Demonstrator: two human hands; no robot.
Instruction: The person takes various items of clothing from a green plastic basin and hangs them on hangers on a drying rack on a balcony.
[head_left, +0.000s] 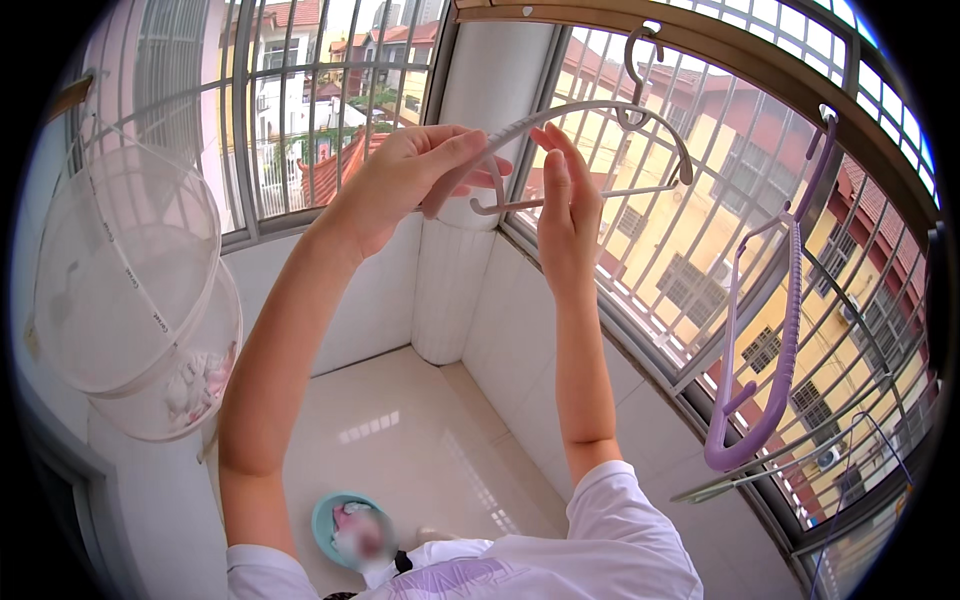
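Observation:
A light grey plastic clothes hanger (592, 109) hangs by its hook from a brown metal rail (720, 56). My left hand (420, 176) grips the hanger's left shoulder between thumb and fingers. Raised beside the hanger's middle, my right hand (566, 202) has its fingers extended upward, the thumb close to them; nothing shows held in it. To the right, a purple plastic hanger (787, 352) hangs from the same rail.
A round white mesh hanging basket (127, 277) with small cloth items is at left. Barred windows (675, 225) line the corner. On the tiled floor (390, 427) stands a turquoise basin (324, 525) holding cloth. Thin grey hangers (750, 476) hang at lower right.

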